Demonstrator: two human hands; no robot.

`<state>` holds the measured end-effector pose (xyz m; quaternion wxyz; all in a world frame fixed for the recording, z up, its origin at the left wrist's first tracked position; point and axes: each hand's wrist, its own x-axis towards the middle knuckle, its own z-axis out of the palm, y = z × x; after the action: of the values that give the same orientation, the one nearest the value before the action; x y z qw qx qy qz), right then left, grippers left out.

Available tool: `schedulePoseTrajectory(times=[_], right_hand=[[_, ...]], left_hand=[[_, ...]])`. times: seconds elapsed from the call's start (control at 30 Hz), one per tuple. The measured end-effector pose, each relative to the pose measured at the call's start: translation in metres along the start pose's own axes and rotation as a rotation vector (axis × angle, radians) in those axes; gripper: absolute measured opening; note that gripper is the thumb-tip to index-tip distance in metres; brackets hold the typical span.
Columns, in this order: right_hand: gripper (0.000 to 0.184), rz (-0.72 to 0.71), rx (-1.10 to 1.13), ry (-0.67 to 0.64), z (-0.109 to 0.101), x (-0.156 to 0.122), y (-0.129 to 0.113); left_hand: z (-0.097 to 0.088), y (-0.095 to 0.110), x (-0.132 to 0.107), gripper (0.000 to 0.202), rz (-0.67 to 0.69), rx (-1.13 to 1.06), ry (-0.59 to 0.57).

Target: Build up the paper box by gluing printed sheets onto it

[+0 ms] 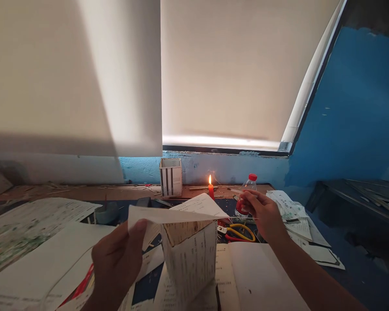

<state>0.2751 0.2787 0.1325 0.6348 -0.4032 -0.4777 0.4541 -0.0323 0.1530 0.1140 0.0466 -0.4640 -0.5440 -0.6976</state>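
My left hand is closed on the left corner of a white sheet of paper, thumb on top. Seen nearly edge-on, the sheet stretches rightward over a box covered in printed paper. The box's near corner faces me, and part of its open top shows below the sheet. My right hand pinches a thin pale strip that points left, in front of a clear bottle with a red cap. Whether its lower fingers also touch the sheet's thin right end I cannot tell.
A lit red candle stands behind the sheet. A second paper-covered box stands by the wall. Yellow-handled pliers lie near an open book. Loose papers lie right, more sheets left, beside a small cup.
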Motion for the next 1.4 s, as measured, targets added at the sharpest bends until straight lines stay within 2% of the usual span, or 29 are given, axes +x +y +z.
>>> schedulePoseTrajectory(times=[0.1,0.17,0.27,0.43,0.5,0.6,0.77,0.9,1.03,1.23,1.4], right_hand=[[0.036,-0.108,-0.048,0.106,-0.023,-0.03,-0.017],[0.032,-0.178,-0.093,0.166,-0.034,-0.053,-0.026],[0.023,-0.41,-0.335,0.232,-0.039,-0.089,-0.037],[0.009,-0.69,-0.678,0.042,-0.026,-0.129,-0.052],[0.01,-0.764,-0.777,-0.019,-0.016,-0.133,-0.056],[0.011,-0.854,-0.845,-0.081,-0.001,-0.13,-0.059],[0.009,-0.928,-0.921,-0.097,0.015,-0.125,-0.056],[0.009,-0.924,-0.92,-0.09,0.02,-0.123,-0.056],[0.012,-0.931,-0.881,-0.095,0.025,-0.12,-0.057],[0.013,-0.927,-0.88,-0.112,0.026,-0.115,-0.053],[0.012,-0.937,-0.889,-0.112,0.024,-0.113,-0.049]], left_hand=[[-0.001,0.01,0.001,0.024,-0.128,-0.106,0.029],[-0.002,0.015,0.001,0.027,-0.158,-0.105,0.042],[-0.004,0.017,0.002,0.026,-0.156,-0.105,0.049],[-0.01,0.012,0.007,0.023,-0.029,-0.099,-0.048],[-0.012,0.009,0.008,0.027,0.007,-0.087,-0.074],[-0.013,0.008,0.008,0.031,0.005,-0.096,-0.056],[-0.013,0.009,0.009,0.036,0.026,-0.117,-0.066],[-0.014,0.01,0.011,0.028,0.067,-0.122,-0.085],[-0.014,0.008,0.011,0.03,0.083,-0.112,-0.053],[-0.015,0.011,0.01,0.022,0.08,-0.127,-0.093],[-0.013,0.014,0.011,0.024,0.047,-0.127,-0.053]])
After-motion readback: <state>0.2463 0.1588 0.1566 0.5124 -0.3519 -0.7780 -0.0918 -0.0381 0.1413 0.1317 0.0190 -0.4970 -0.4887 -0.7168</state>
